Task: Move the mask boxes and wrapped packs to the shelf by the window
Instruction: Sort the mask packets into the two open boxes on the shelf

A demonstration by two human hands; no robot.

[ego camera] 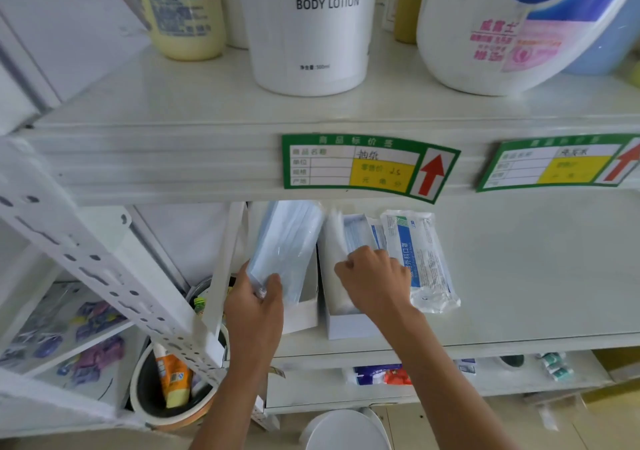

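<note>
Left hand (254,306) pinches the bottom end of a slick, floppy mask pack (287,241) over its box (304,307); right hand (372,278) fists the masks in the next box (346,321). Light stuff, so I'd grab the stiff boxes low.

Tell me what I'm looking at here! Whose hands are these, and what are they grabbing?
A person wears a camera on their head, so you see their own two arms reaching out to a white shelf. The left hand holds a clear pack of blue masks, lifted over an open white box. The right hand is closed on something in a second box of masks. Beside that box lies a wrapped pack with blue print. On the shelf above stand big bottles; one reads body lotion. Green price tags stick to its edge.
</note>
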